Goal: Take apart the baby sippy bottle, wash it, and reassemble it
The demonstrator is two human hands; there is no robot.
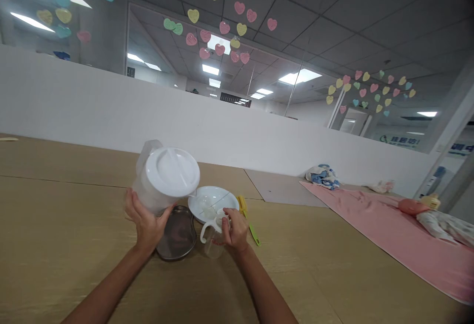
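While the left hand (146,222) wraps around a white plastic jug (146,185) and holds it tilted above the bench (74,225), the right hand (235,230) grips the top of a small clear baby cup (214,244) with white handles. Both hands are closed on what they hold, and the two things sit close together near the middle of the bench. The jug's white lid (172,172) is on, nothing is pouring, and I cannot tell whether the jug or cup holds anything. Just beyond them lie one white plate (225,201), with small pale pieces (207,208) on it, and one steel kidney dish (177,232). One yellow-green spatula (249,220) lies beside the right hand. Toward the bench's right edge, one doll (413,207) lies on one pink mat (370,225), with one crumpled blue-and-white cloth (322,177) near the mat's far corner.
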